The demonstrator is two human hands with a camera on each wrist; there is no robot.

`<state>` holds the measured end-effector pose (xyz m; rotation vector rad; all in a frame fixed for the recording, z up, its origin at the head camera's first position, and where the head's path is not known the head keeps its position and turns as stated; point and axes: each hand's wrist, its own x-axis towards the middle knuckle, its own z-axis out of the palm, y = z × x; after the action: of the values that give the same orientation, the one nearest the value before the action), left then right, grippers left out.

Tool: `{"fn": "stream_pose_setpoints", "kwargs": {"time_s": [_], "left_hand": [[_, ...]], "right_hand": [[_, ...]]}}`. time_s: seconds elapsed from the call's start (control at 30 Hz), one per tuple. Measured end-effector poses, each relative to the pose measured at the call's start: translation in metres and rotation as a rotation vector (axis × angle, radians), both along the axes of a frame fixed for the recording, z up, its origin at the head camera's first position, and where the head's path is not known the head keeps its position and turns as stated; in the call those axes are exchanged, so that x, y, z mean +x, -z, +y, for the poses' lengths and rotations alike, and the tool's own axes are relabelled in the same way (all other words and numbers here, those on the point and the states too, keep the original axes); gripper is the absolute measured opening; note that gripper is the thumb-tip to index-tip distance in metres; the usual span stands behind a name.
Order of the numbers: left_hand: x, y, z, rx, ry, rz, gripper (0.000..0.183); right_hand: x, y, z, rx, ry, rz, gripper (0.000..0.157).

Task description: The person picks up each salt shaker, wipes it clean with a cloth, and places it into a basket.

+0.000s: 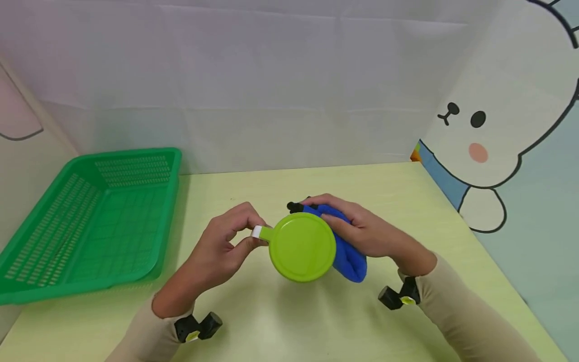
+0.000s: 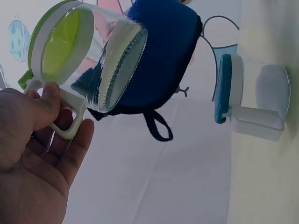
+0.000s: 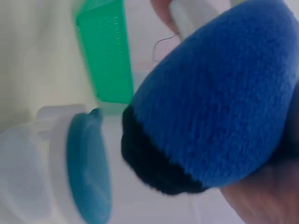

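Note:
My left hand pinches the white handle of a clear jar with a lime-green lid, raised off the table. In the left wrist view the jar is tilted, with a ridged edge round its base. A blue cloth with black edging and a hanging loop is bunched in my right hand, against the jar's side. The cloth covers most of the right fingers in the right wrist view. A second clear jar with a teal lid stands upright on the table; the head view does not show it.
A green plastic basket with slotted sides sits at the left of the pale yellow table. Behind the table hangs a white sheet. A wall with a cartoon bear runs along the right.

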<state>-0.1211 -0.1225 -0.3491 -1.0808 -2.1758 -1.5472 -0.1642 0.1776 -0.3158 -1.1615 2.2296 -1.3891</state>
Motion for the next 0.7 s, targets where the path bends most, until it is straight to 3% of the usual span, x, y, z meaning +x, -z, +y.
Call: {"fn": "stream_pose_setpoints", "kwargs": {"time_s": [0.13, 0.23, 0.4, 0.57, 0.7], "left_hand": [[-0.001, -0.001, 0.000, -0.018, -0.073, 0.005, 0.032], [-0.001, -0.003, -0.001, -0.012, -0.091, 0.008, 0.033], [0.000, -0.004, -0.001, -0.028, 0.022, -0.008, 0.036], [-0.001, -0.006, 0.002, -0.070, 0.027, 0.019, 0.035], [-0.001, -0.007, 0.004, -0.081, 0.058, 0.038, 0.034]], "right_hand": [[0.006, -0.007, 0.000, -0.100, 0.034, 0.118, 0.040], [0.008, -0.005, -0.001, -0.134, 0.033, 0.123, 0.040], [0.001, -0.003, 0.001, 0.009, -0.028, 0.035, 0.039], [-0.006, -0.021, 0.003, 0.034, -0.128, 0.035, 0.038], [-0.013, -0.026, 0.002, 0.183, -0.160, 0.004, 0.037]]}}
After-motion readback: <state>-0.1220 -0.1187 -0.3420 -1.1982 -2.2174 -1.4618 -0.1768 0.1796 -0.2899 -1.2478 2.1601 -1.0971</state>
